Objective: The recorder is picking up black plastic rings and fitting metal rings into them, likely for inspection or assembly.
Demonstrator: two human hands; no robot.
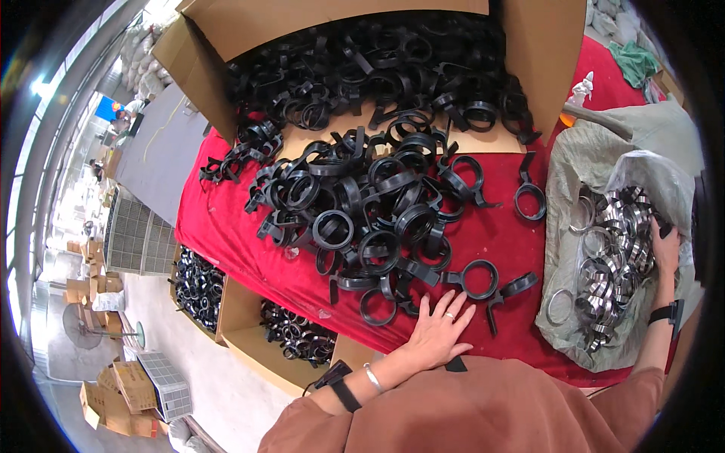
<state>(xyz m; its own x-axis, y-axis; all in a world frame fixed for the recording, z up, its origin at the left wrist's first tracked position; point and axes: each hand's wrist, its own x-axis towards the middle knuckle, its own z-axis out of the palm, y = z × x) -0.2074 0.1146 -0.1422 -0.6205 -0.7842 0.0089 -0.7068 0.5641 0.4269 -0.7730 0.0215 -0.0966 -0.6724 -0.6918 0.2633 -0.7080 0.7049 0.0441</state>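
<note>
My left hand point(440, 332) lies spread on the red cloth, holding nothing, its fingertips just short of a black plastic ring with a tab point(479, 279). Another such ring point(518, 285) rests to its right. Beyond the hand is a large heap of these black rings point(377, 204). At the right, my right hand point(666, 251) reaches to the edge of a pile of shiny metal bands point(615, 257) in an opened bag. Something dark shows at its fingertips, but the fingers are mostly hidden, so their grip is unclear.
A cardboard box point(555, 68) on its side holds many more black rings at the back. The greenish woven bag point(563, 249) covers the table's right part. More filled boxes point(257, 340) stand on the floor at left, beyond the edge of the red cloth point(219, 219).
</note>
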